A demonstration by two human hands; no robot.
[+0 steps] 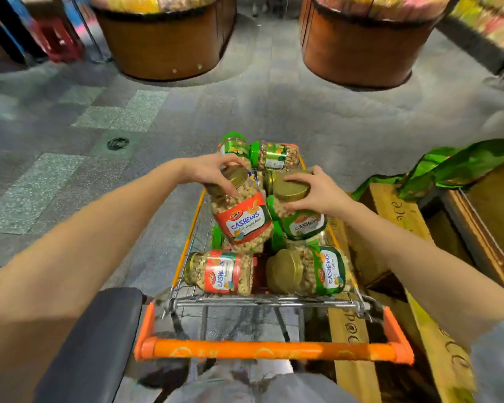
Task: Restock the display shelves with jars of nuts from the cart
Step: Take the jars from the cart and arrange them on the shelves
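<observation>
left hand (213, 173) gripping red-label jar (242, 216) lid, right hand (312, 193) gripping green-label jar (300, 216) lid

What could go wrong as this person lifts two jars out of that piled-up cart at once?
1. The left hand grips the red-label jar and the right hand grips the green-label jar only near their gold lids; a full jar might slip or its lid twist loose.
2. The other jars lie loose on their sides in the cart, so pulling these two out may set them rolling or knocking together.
</observation>
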